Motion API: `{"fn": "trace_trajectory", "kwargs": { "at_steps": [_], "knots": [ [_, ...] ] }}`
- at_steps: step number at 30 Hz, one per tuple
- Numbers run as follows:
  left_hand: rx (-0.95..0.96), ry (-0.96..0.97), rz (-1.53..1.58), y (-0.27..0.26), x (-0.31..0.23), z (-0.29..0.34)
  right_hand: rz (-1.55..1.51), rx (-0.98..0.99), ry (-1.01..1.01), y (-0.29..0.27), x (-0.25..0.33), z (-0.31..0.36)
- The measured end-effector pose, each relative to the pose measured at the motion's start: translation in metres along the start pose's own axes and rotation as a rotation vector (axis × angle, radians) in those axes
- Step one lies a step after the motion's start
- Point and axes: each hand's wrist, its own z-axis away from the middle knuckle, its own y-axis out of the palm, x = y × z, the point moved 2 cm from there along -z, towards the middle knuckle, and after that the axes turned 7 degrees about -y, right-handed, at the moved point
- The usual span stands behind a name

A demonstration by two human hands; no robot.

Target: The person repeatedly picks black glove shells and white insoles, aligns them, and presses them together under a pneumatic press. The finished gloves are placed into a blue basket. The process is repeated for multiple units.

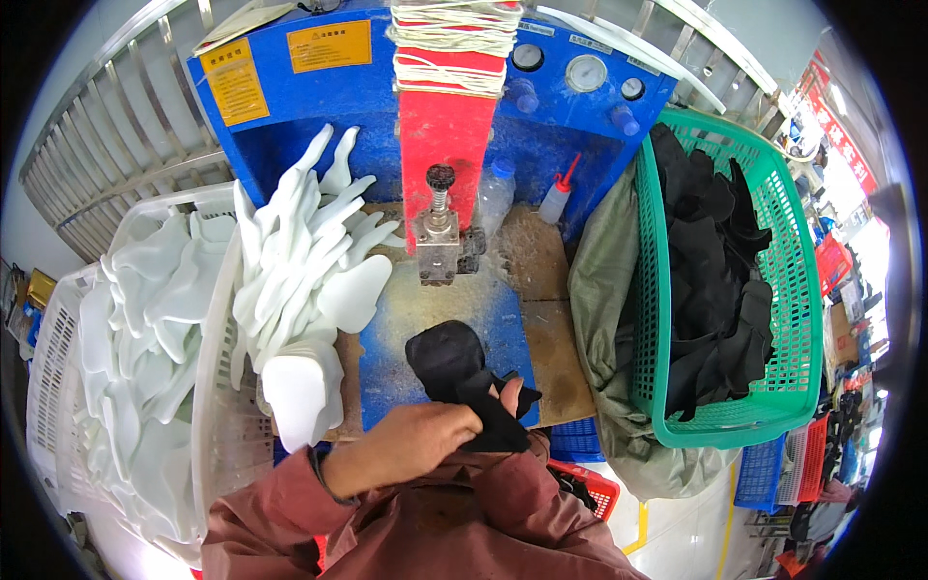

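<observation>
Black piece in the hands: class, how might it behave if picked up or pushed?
The black piece is probably floppy, as it folds between the left hand and right hand. Its matte surface suggests little slipperiness. With its uneven outline, it seems unlikely to roll.

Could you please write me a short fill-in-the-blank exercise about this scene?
1. The left hand and right hand hold material coloured ____.
2. The basket heaped with dark pieces is coloured ____.
3. The white crate full of pale pieces stands on the picture's ____ side.
4. Pale cord is wound around the upright coloured ____.

Missing words: black; green; left; red.
</observation>
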Motion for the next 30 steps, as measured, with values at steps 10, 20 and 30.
{"fn": "trace_trajectory", "kwargs": {
  "at_steps": [10,20,30],
  "knots": [
    [-0.718,0.066,-0.345,0.031,-0.039,-0.013,-0.377,0.132,-0.02,0.013,0.005,-0.041],
    [-0.605,0.175,-0.227,0.022,-0.022,-0.013,-0.221,-0.193,-0.108,0.026,-0.007,-0.066],
    [-0.476,0.311,-0.415,-0.001,-0.003,-0.004,-0.396,-0.026,-0.101,0.04,0.011,-0.102]
  ]
}}
